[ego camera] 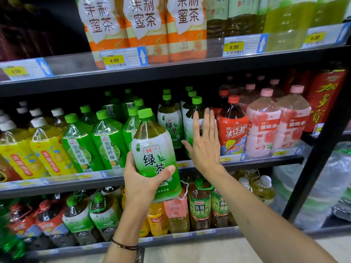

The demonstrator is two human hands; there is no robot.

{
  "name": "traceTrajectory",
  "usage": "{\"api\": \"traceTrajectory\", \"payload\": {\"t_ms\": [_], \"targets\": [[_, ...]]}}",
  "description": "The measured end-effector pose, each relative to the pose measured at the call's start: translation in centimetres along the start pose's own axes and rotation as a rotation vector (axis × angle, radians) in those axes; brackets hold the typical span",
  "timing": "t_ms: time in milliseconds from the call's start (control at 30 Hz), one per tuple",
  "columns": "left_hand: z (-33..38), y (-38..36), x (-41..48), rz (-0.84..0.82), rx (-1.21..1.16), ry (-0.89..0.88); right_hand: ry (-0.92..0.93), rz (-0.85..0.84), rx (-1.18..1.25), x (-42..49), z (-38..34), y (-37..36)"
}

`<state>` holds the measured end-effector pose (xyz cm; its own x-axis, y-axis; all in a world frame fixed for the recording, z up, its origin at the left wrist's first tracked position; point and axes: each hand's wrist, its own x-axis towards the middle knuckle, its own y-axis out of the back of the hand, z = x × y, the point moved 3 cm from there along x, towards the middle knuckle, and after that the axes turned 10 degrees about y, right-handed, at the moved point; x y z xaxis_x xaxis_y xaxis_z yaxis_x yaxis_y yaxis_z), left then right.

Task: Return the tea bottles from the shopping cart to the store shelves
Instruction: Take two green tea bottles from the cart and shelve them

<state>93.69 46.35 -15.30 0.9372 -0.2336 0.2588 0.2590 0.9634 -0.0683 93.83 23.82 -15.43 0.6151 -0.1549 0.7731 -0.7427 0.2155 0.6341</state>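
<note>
Green-capped tea bottle gripped in left hand, right hand flat beside it.

Dark store shelving in front of me, three tiers.
I face black metal shelves, each front edged with a clear plastic rail carrying yellow price labels and blue arrow tabs. A black upright post closes the unit on my right; beyond it sit shrink-wrapped packs. Pale floor shows below the lowest tier. The upper left recess lies in shadow.
</note>
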Motion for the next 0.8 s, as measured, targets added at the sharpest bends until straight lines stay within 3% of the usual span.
{"api": "traceTrajectory", "payload": {"t_ms": [133,433,633,800], "targets": [[0.9,-0.4,0.7,0.009,0.002,-0.008,0.132,0.097,0.069,-4.5,1.0,0.5],[4.7,-4.0,4.9,-0.035,0.155,-0.167,0.133,-0.105,-0.069,-10.8,4.2,-1.7],[4.7,-5.9,6.8,-0.123,0.230,-0.276,0.164,-0.132,-0.101,-11.1,5.0,-3.0],[3.2,-7.1,7.3,-0.154,0.328,-0.265,0.187,-0.136,-0.118,-11.0,5.3,-3.5]]}}
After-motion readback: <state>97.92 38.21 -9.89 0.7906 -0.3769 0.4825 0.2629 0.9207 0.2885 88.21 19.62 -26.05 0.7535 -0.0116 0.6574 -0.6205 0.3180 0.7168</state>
